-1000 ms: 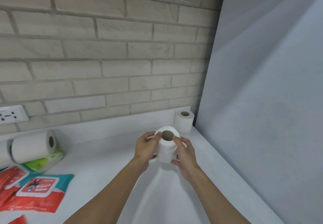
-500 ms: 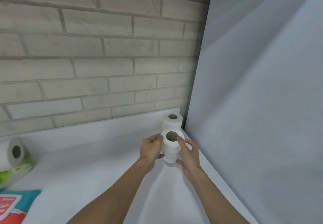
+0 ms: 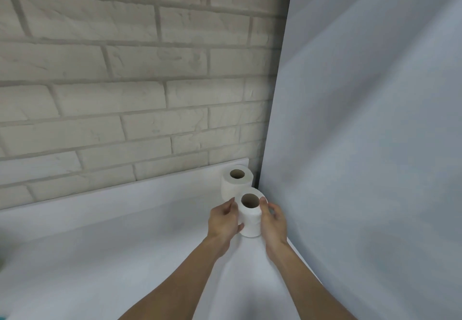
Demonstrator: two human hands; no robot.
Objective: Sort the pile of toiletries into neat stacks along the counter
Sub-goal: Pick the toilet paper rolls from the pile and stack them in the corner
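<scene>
— White toilet-paper roll (image 3: 250, 219) with the brown cardboard core: where is it, and what has hold of it?
— Between both hands, low over the pale grey desk (image 3: 100, 257). The left hand (image 3: 223, 222) wraps its nine o'clock side and the right hand (image 3: 273, 222) its three o'clock side. The fingers (image 3: 263, 204) are curled round the paper and hold nothing else.
— Long axis?
— Upright, core opening facing up. The palms hide its base, so I cannot tell whether it touches the desk.
— And the stack?
— My guess is the second white roll (image 3: 237, 182). It stands upright at eleven o'clock from the held one, in the corner between the pale brick wall (image 3: 125, 94) and the smooth grey panel (image 3: 362, 144). Stacking would mean lifting, then carrying toward eleven, and neither hand is nearer.
</scene>
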